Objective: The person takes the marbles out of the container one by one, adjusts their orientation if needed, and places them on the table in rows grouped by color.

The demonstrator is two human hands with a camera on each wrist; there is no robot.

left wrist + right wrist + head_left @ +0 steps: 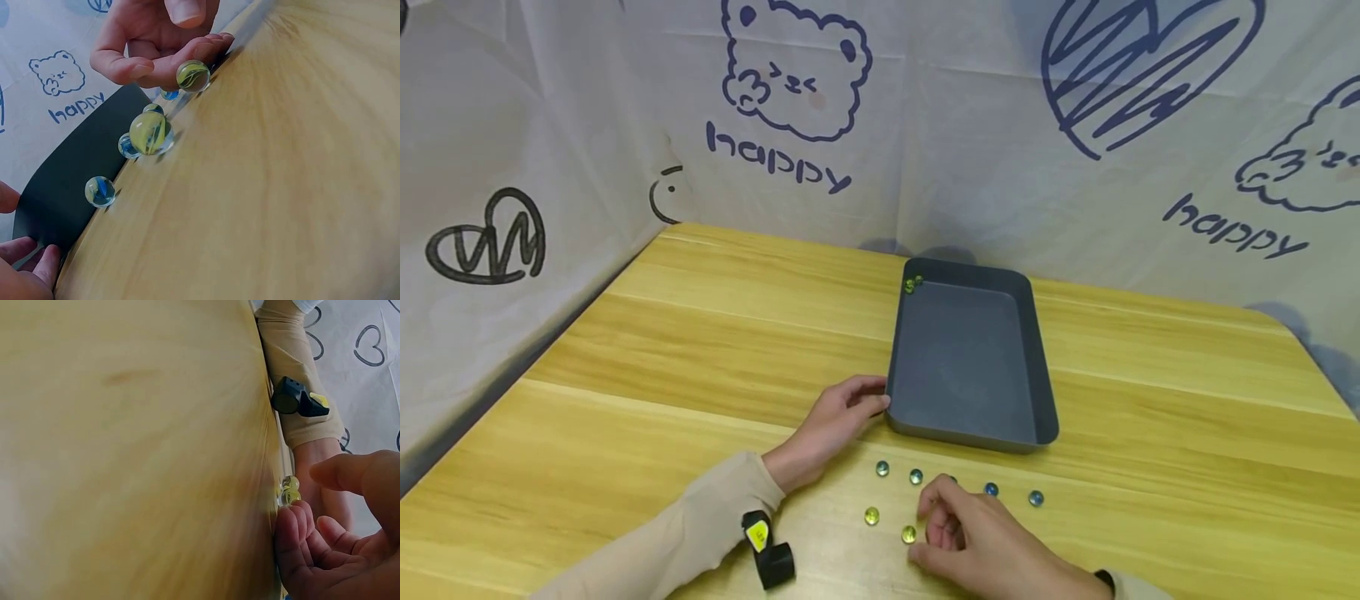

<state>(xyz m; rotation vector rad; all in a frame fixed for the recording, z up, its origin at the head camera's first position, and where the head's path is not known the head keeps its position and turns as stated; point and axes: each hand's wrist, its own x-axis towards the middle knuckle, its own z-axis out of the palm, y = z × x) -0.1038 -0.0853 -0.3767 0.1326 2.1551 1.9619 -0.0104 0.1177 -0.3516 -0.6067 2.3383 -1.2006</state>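
Observation:
My left hand (831, 425) rests its thumb and fingertips against the outer left wall of a dark grey rectangular tray (970, 367), near its front corner. Low over the table, my right hand (973, 529) has its thumb and index finger apart beside a yellow marble (908, 534). In the left wrist view that yellow-swirled glass marble (194, 76) sits right at the right hand's fingertips. Another yellow marble (872, 516) lies to its left. Behind them runs a row of several blue-green marbles (916, 477), one partly hidden by the right hand.
A few yellow marbles (910, 286) sit in the tray's far left corner. The wooden table (700, 350) meets white cloth walls (970, 167) with drawings at the back and left. A black wrist camera (767, 550) is strapped to the left sleeve.

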